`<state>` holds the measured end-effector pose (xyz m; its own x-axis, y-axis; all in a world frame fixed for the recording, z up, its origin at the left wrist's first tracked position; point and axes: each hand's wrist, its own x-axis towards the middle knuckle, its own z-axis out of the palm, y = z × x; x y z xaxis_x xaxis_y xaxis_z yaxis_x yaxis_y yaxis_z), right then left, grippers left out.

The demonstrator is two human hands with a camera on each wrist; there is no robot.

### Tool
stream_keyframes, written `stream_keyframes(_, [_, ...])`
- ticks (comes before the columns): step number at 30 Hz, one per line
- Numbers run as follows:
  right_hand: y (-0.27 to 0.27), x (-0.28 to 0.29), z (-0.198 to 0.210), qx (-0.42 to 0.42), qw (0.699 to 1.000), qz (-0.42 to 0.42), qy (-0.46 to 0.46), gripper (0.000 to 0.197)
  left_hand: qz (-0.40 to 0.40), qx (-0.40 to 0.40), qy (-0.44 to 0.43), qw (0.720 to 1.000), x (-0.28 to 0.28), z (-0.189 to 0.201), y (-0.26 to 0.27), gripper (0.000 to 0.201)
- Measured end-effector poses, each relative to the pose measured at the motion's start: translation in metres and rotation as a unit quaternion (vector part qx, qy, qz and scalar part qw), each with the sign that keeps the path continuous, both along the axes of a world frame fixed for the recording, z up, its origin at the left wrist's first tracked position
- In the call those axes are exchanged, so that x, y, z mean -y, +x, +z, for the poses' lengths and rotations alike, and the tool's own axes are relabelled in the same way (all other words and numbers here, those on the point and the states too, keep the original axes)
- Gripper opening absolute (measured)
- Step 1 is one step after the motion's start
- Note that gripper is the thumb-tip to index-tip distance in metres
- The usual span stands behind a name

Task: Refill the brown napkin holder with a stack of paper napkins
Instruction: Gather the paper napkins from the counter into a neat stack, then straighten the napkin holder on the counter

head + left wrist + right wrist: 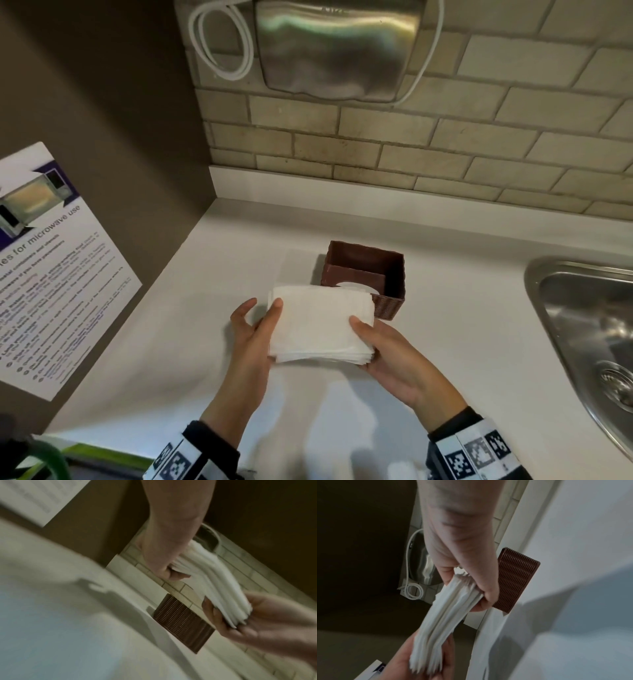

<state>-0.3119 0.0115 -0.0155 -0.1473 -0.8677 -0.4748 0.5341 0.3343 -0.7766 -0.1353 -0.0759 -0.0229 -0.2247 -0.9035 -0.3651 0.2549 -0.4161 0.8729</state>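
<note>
Both hands [255, 337] around napkin stack [320, 323]

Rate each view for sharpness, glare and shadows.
Head view: sharp, with edges bowed by the wide lens, glare streaks on the steel dispenser and soft hand shadows on the counter. Left wrist view: motion-smeared, napkin stack streaky. Right wrist view: dim, soft, brown holder ribs readable.

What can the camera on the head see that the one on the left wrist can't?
Only the head view shows the sink, the microwave poster, and the inside of the brown napkin holder, which has a white napkin lying at the bottom. Only the left wrist view shows the edge of the napkin stack, with its many layers. Both show the left hand and right hand gripping the stack, the holder, and the tiled wall.
</note>
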Motion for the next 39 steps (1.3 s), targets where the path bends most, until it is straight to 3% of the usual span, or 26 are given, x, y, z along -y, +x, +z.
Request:
stream_keyframes(3, [0.005,0.000,0.001,0.068,0.997,-0.031,-0.033,0.037,-0.010,-0.125,0.071,0.990,0.006,-0.006,0.002,0.068])
stream_keyframes(6, [0.016,0.000,0.004,0.082,0.995,-0.017,-0.059,0.040,-0.062,-0.149,0.071,0.984,0.003,-0.003,-0.001,0.062])
stream_keyframes(10, [0.026,-0.004,0.011,0.006,0.994,0.097,-0.058,0.047,-0.068,-0.127,0.017,0.989,-0.001,0.004,-0.005,0.051])
stream_keyframes(13, [0.023,-0.002,0.020,-0.049,0.990,0.119,-0.051,0.049,-0.031,-0.070,-0.003,0.997,0.002,0.004,-0.002,0.051])
stream_keyframes(18, [0.034,0.013,0.019,-0.174,0.983,0.062,-0.021,0.053,-0.054,0.060,-0.086,0.993,-0.006,0.002,-0.007,0.061])
stream_keyframes(21, [0.050,0.019,0.009,-0.302,0.952,-0.027,-0.024,0.042,-0.030,0.056,-0.078,0.995,-0.013,0.006,-0.018,0.070])
stream_keyframes(26, [0.062,0.014,0.001,-0.409,0.906,-0.077,-0.074,0.041,-0.045,0.049,-0.068,0.995,-0.019,0.015,-0.020,0.032])
stream_keyframes(29, [0.057,0.012,-0.001,-0.459,0.883,-0.061,-0.070,0.047,-0.055,0.019,-0.036,0.998,-0.013,0.015,-0.017,0.043])
stream_keyframes(31, [0.055,0.011,0.001,-0.457,0.886,-0.038,-0.072,0.050,-0.043,0.036,-0.040,0.998,-0.010,0.015,-0.018,0.042])
stream_keyframes(33, [0.053,0.010,0.004,-0.420,0.906,-0.009,-0.050,0.049,-0.018,0.056,-0.055,0.997,-0.009,0.016,-0.021,0.033])
stream_keyframes(37, [0.037,0.008,0.006,-0.273,0.956,0.109,-0.011,0.050,0.048,0.074,-0.069,0.994,-0.005,0.019,-0.018,0.035])
stream_keyframes(39, [0.023,0.003,0.009,-0.238,0.954,0.181,-0.005,0.055,0.037,0.078,-0.079,0.993,-0.002,0.022,-0.014,0.040])
